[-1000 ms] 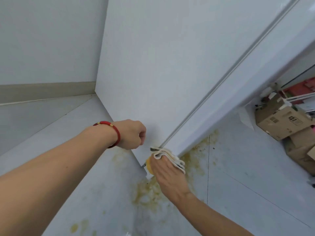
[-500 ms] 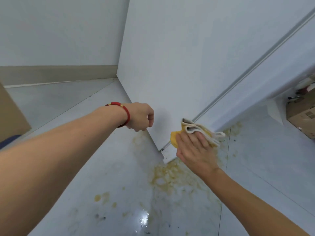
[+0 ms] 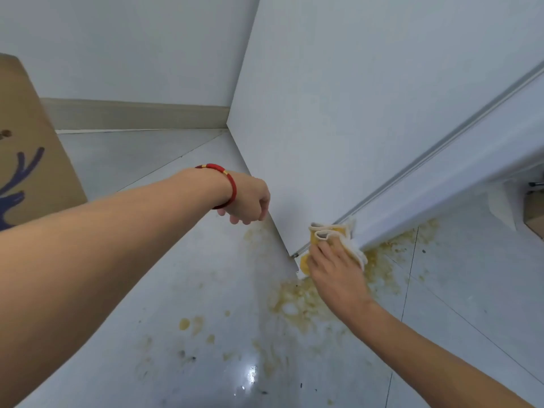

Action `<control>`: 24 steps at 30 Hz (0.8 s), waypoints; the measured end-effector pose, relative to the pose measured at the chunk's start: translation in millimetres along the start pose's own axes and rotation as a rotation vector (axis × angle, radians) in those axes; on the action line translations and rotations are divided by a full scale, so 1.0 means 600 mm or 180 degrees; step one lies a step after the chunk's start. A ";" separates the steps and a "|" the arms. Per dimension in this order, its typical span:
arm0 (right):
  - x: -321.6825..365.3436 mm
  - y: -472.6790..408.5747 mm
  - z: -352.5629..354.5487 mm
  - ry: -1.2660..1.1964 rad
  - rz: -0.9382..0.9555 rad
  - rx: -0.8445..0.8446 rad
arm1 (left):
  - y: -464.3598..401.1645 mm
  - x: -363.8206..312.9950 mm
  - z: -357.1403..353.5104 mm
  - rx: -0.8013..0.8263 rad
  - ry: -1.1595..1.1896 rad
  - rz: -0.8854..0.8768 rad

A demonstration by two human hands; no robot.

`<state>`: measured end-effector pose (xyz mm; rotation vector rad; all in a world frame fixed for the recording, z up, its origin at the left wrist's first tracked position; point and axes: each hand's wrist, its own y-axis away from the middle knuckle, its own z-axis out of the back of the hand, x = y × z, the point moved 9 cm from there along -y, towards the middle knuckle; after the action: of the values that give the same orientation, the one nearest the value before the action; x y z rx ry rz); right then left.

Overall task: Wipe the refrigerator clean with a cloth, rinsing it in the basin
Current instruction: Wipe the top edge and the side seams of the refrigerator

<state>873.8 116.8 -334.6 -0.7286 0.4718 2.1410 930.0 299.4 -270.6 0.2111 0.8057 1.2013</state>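
At the bottom front corner of the white refrigerator (image 3: 368, 119), the right hand (image 3: 335, 272) presses a folded cloth (image 3: 332, 232), yellow and cream, against the lower edge, its fingers lying fairly straight over the fabric. To the left, the left hand (image 3: 250, 201) hovers just beside the refrigerator's side panel with its fingers curled under and nothing in its grasp; a red bracelet (image 3: 231, 184) circles that wrist. Below the corner, yellowish-brown stains (image 3: 303, 301) spread over the glossy tiled floor (image 3: 471, 304), with smaller spots nearer the camera. A cardboard box (image 3: 26, 142) with a blue print stands at the far left.
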 end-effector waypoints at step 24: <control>-0.245 0.066 0.290 0.0232 -0.0112 -0.1566 | 0.005 -0.091 0.060 -0.0702 0.0820 -0.0717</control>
<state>858.2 103.6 -104.3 -1.0775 -0.0414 2.2233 944.4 261.7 -219.1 -0.2148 0.8867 1.1053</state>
